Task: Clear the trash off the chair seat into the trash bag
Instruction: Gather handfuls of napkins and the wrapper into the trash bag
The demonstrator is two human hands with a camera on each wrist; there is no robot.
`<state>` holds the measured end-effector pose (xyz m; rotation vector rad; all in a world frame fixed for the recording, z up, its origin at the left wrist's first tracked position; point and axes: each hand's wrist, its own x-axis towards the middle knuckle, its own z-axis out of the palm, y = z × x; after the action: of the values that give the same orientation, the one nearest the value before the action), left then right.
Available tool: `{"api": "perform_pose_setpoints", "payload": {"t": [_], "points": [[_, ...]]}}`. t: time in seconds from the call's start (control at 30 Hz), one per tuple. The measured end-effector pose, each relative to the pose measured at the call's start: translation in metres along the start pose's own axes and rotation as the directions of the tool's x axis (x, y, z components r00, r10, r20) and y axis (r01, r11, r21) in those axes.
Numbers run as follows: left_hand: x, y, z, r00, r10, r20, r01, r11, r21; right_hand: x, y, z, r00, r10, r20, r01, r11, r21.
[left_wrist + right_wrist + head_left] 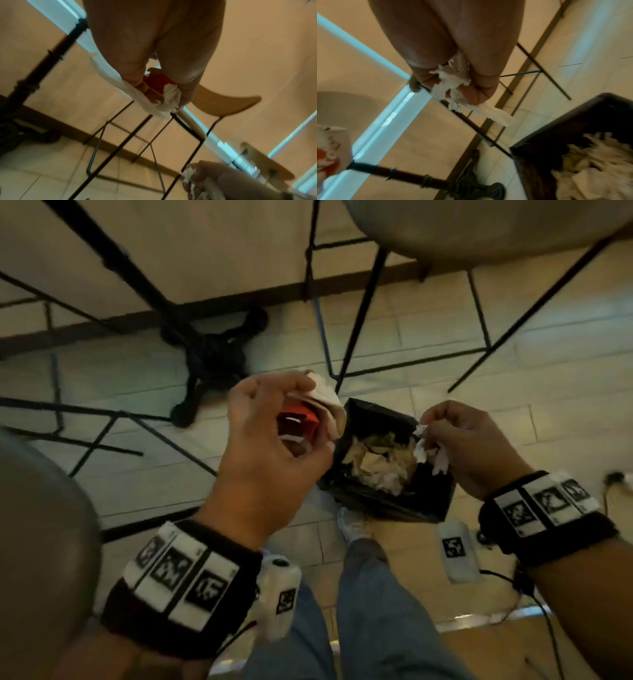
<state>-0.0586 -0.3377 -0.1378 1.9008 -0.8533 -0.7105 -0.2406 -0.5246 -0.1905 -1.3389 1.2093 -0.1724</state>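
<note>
Left hand [274,440] clenched round red wrapper [298,422] and white napkin [325,398]. Right hand [472,443] grips torn tissue [428,448]. Trash bag [421,501] on floor between hands, at 5 o'clock from left hand.

The trash bag [387,498] is thin black plastic with a slight sheen, holding crumpled pale paper. The torn tissue [428,448] is soft, white and ragged at its edges. The wad [318,405] is creased white paper around a glossy red wrapper [301,422]. Chair legs [356,326] are thin matt black metal; the chair seat [223,104] looks like smooth pale wood. The floor [428,316] is smooth, faintly glossy tile
</note>
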Motion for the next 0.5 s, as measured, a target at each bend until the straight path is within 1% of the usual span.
{"api": "perform_pose_setpoints", "payload": {"t": [0.13,0.2,0.27,0.37,0.43,0.5], "points": [[0.057,-0.046,0.088,0.987,-0.038,0.158,0.032,0.999,0.036,0.044,0.077,-0.027,0.987,0.121,-0.109,-0.125,0.991,-0.038],[0.077,-0.074,0.126,0.972,-0.051,0.231,0.03,0.995,0.093,0.067,0.116,-0.033,0.975,0.179,-0.129,-0.187,0.981,-0.049],[0.091,-0.103,0.158,0.944,-0.094,0.315,0.042,0.985,0.17,0.089,0.155,-0.034,0.962,0.233,-0.141,-0.24,0.97,-0.037],[0.103,-0.149,0.194,0.89,-0.202,0.409,0.1,0.961,0.256,0.119,0.209,-0.033,0.94,0.296,-0.17,-0.303,0.953,-0.018],[0.105,-0.177,0.214,0.855,-0.264,0.445,0.143,0.947,0.287,0.137,0.241,-0.03,0.929,0.338,-0.151,-0.343,0.939,-0.003],[0.106,-0.203,0.23,0.835,-0.303,0.459,0.161,0.933,0.322,0.156,0.272,-0.026,0.912,0.386,-0.14,-0.388,0.921,0.012]]}}
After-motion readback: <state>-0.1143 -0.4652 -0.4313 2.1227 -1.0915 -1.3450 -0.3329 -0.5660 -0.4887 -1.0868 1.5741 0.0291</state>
